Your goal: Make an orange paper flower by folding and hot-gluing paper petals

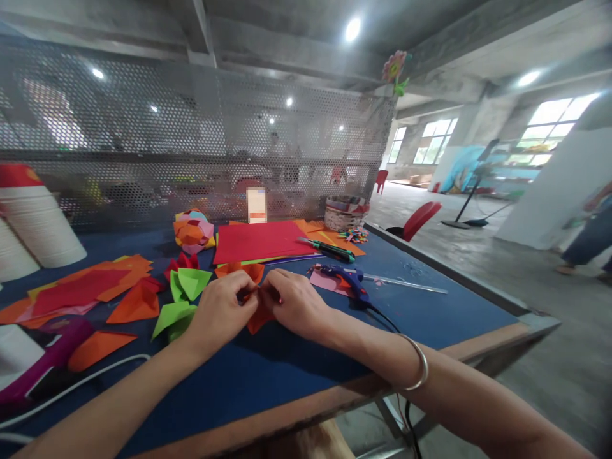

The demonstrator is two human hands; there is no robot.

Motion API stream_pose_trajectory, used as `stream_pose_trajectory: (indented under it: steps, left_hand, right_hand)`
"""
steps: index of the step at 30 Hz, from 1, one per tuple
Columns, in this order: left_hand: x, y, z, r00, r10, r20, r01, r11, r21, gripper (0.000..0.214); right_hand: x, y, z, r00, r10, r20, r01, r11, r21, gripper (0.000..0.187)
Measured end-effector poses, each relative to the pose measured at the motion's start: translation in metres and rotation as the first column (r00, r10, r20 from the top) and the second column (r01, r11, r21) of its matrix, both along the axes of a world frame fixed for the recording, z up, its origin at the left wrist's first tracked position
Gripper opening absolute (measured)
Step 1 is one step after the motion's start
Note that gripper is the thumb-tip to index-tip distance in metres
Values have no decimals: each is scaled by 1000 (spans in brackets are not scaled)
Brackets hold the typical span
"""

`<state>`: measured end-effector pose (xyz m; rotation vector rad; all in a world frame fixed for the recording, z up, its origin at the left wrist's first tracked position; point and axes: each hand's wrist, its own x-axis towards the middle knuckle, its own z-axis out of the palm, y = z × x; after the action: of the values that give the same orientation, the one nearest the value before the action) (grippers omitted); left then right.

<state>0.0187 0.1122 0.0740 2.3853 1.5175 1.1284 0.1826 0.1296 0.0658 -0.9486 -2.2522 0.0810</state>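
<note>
My left hand (220, 309) and my right hand (292, 302) meet over the blue table (287, 370), fingers curled and pinched on a folded piece of orange-red paper (258, 317). The paper's lower point sticks out beneath the hands. Another folded orange piece (240, 269) lies just behind them. Folded green paper shapes (184, 296) sit to the left of my left hand. A silver bangle (419, 363) circles my right wrist.
A blue glue gun (345, 279) with a cord, a clear ruler (406, 284), a green cutter (329, 248), red sheets (261, 241), a multicoloured paper ball (194, 232) and a small basket (347, 211) lie behind. Orange sheets (86, 287), a purple tool (45, 360) and white cones (33, 220) stand left. A perforated screen (191, 140) backs the table.
</note>
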Motion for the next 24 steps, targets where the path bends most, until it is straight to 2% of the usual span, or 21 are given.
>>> stream_pose_trajectory:
  steps: [3, 9, 12, 15, 18, 22, 24]
  left_hand:
    - [1, 0, 1, 1000, 4, -14, -4, 999, 33, 13]
    - [-3, 6, -2, 999, -46, 13, 46, 998, -52, 10]
    - [-3, 5, -2, 1000, -25, -3, 25, 999, -28, 10]
    - [-1, 2, 1, 999, -8, 40, 8, 1000, -1, 10]
    - [-2, 2, 5, 987, 49, 151, -46, 999, -23, 9]
    - [-7, 7, 10, 928, 142, 345, -127, 990, -65, 10]
    - [-8, 10, 9, 894, 153, 422, -129, 988, -85, 9]
  right_hand:
    - [0, 0, 1, 1000, 6, -18, -6, 1000, 3, 15]
    - [2, 5, -1, 1000, 23, -11, -23, 999, -21, 16]
    - [2, 4, -1, 1000, 26, -2, -27, 1000, -11, 16]
    - [2, 3, 2, 996, 43, -73, -45, 999, -30, 14]
    - [1, 2, 5, 975, 27, -221, -59, 988, -142, 4]
    - [0, 4, 2, 948, -54, -312, -69, 927, -369, 25]
    - [0, 7, -1, 946, -69, -317, -79, 900, -429, 22]
